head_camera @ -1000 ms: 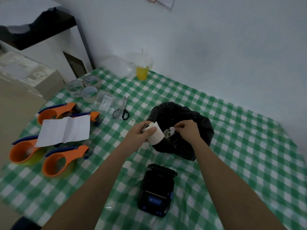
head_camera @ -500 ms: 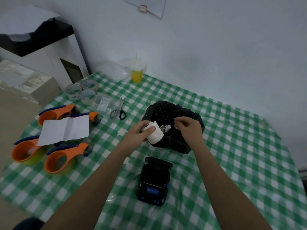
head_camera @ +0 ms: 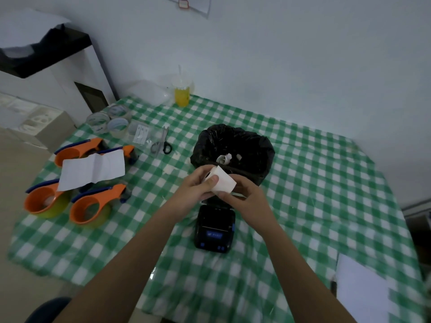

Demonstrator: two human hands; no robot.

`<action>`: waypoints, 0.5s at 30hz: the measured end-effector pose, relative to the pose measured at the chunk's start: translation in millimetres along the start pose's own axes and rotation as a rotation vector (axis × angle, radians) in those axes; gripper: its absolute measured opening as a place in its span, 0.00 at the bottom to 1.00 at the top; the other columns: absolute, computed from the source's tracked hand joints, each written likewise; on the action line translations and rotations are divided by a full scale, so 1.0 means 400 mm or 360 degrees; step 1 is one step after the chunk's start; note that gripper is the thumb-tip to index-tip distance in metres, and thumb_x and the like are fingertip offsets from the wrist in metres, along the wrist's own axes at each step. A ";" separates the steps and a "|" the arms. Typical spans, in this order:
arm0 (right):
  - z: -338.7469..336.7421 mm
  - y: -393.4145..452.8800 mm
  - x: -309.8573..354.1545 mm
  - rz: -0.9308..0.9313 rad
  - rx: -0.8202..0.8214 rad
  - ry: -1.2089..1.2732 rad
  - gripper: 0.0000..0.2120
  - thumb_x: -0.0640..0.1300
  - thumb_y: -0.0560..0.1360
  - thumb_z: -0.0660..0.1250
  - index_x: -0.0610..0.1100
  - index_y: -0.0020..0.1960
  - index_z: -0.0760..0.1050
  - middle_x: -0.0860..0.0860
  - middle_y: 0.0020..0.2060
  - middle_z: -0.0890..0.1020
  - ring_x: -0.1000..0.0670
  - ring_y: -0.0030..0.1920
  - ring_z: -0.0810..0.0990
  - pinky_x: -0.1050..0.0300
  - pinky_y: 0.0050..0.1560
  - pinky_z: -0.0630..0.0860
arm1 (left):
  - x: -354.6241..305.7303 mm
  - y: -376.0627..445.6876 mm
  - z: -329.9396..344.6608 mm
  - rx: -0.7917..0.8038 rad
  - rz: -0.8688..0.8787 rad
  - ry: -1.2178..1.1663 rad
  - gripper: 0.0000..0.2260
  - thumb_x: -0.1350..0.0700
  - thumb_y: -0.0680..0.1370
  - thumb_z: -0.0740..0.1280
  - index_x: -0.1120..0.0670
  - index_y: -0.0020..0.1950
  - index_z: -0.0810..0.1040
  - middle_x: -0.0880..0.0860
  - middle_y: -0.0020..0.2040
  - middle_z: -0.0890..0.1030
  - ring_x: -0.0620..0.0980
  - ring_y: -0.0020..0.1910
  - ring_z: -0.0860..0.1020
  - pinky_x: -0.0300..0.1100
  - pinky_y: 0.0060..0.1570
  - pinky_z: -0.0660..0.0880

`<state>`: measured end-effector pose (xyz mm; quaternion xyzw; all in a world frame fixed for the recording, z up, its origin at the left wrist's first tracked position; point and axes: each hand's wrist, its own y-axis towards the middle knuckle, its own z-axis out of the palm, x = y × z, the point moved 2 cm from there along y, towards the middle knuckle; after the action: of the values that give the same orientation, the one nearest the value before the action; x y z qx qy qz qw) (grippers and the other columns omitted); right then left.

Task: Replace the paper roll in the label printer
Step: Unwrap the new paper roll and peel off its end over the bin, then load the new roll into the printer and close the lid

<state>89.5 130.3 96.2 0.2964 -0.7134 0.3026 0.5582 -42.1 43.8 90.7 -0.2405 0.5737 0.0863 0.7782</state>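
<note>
A white paper roll (head_camera: 224, 182) is held in the air between both hands, just above the back of the black label printer (head_camera: 215, 227). My left hand (head_camera: 198, 188) grips the roll's left end, thumb on its side. My right hand (head_camera: 245, 196) touches the roll's lower right edge with its fingertips. The printer lies on the green checked tablecloth (head_camera: 303, 183), its blue-lit panel facing me. Behind the hands stands a black bin bag (head_camera: 233, 148) with white scraps inside (head_camera: 224, 158).
On the left are several orange tape dispensers (head_camera: 91, 210), a white sheet (head_camera: 92, 170), clear tape rolls (head_camera: 109, 121) and scissors (head_camera: 162, 144). A cup of yellow drink (head_camera: 182, 94) stands at the back. White paper (head_camera: 363, 292) lies at the table's near right corner.
Both hands came back from the bin bag toward me with the roll. The right hand let go of the small white scrap, which lies in the bag, and moved onto the roll.
</note>
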 end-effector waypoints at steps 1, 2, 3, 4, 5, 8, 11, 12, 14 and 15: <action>0.001 -0.010 -0.011 0.0006 -0.0006 0.0017 0.18 0.42 0.70 0.73 0.48 0.59 0.76 0.52 0.52 0.83 0.56 0.52 0.81 0.59 0.51 0.81 | 0.013 -0.006 0.001 0.0019 -0.0022 -0.0002 0.10 0.58 0.79 0.60 0.50 0.60 0.72 0.47 0.54 0.77 0.44 0.54 0.77 0.39 0.54 0.78; 0.004 -0.021 -0.020 0.0011 0.0001 0.0034 0.18 0.41 0.70 0.73 0.47 0.59 0.76 0.52 0.51 0.83 0.56 0.52 0.82 0.60 0.51 0.80 | 0.025 -0.011 0.001 0.0041 -0.0037 0.0026 0.10 0.58 0.79 0.61 0.50 0.60 0.72 0.47 0.54 0.77 0.44 0.54 0.77 0.38 0.54 0.78; 0.006 -0.030 -0.034 0.0027 0.0002 0.0040 0.17 0.40 0.70 0.73 0.46 0.58 0.77 0.52 0.50 0.83 0.55 0.50 0.82 0.61 0.50 0.80 | 0.038 -0.016 -0.001 0.0055 -0.0045 0.0098 0.11 0.58 0.78 0.61 0.51 0.60 0.72 0.48 0.55 0.77 0.45 0.55 0.77 0.39 0.54 0.78; 0.007 -0.040 -0.049 0.0053 0.0000 0.0035 0.17 0.40 0.70 0.73 0.47 0.58 0.77 0.52 0.49 0.84 0.55 0.49 0.83 0.62 0.50 0.80 | 0.052 -0.020 -0.006 0.0049 -0.0053 0.0220 0.12 0.57 0.78 0.62 0.51 0.61 0.73 0.49 0.55 0.77 0.46 0.55 0.76 0.39 0.55 0.76; 0.009 -0.048 -0.068 0.0087 -0.0008 0.0017 0.17 0.40 0.70 0.73 0.48 0.57 0.77 0.53 0.48 0.83 0.56 0.49 0.83 0.62 0.49 0.80 | 0.067 -0.023 -0.013 0.0021 -0.0056 0.0391 0.13 0.55 0.77 0.64 0.51 0.62 0.73 0.50 0.57 0.77 0.47 0.56 0.75 0.40 0.56 0.75; 0.015 -0.064 -0.134 0.0168 -0.0030 -0.0164 0.18 0.41 0.69 0.74 0.51 0.57 0.76 0.54 0.50 0.81 0.59 0.49 0.81 0.63 0.51 0.79 | 0.114 -0.028 -0.037 -0.0024 -0.0011 0.0917 0.17 0.53 0.75 0.67 0.49 0.64 0.72 0.50 0.59 0.73 0.47 0.57 0.73 0.42 0.59 0.71; 0.032 -0.064 -0.200 0.0203 -0.0028 -0.0448 0.21 0.42 0.69 0.74 0.49 0.60 0.75 0.52 0.56 0.79 0.53 0.54 0.78 0.55 0.57 0.77 | 0.166 -0.021 -0.050 0.0042 0.0014 0.1237 0.18 0.54 0.74 0.68 0.51 0.63 0.72 0.51 0.59 0.72 0.48 0.57 0.72 0.43 0.59 0.72; 0.040 -0.063 -0.214 0.0198 -0.0027 -0.0496 0.21 0.41 0.69 0.73 0.48 0.61 0.75 0.52 0.56 0.78 0.53 0.55 0.77 0.54 0.59 0.76 | 0.182 -0.015 -0.053 0.0049 0.0016 0.1296 0.17 0.55 0.74 0.69 0.51 0.62 0.73 0.52 0.59 0.73 0.49 0.56 0.73 0.45 0.59 0.73; 0.055 -0.059 -0.239 0.0177 -0.0040 -0.0543 0.21 0.39 0.70 0.72 0.46 0.62 0.74 0.51 0.57 0.78 0.51 0.56 0.77 0.52 0.61 0.75 | 0.211 -0.002 -0.058 0.0029 0.0043 0.1349 0.17 0.57 0.73 0.70 0.54 0.61 0.74 0.55 0.58 0.75 0.52 0.55 0.74 0.44 0.58 0.73; 0.060 -0.054 -0.250 0.0173 -0.0053 -0.0572 0.22 0.38 0.70 0.72 0.46 0.62 0.74 0.50 0.58 0.78 0.50 0.58 0.77 0.52 0.61 0.74 | 0.225 0.006 -0.058 0.0014 0.0054 0.1342 0.17 0.59 0.73 0.70 0.56 0.60 0.75 0.56 0.57 0.75 0.54 0.55 0.75 0.43 0.57 0.72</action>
<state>111.3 106.5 -3.7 0.2973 -0.8216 0.2626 0.4094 -33.2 22.1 0.8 -0.2420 0.8462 -0.0093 0.4747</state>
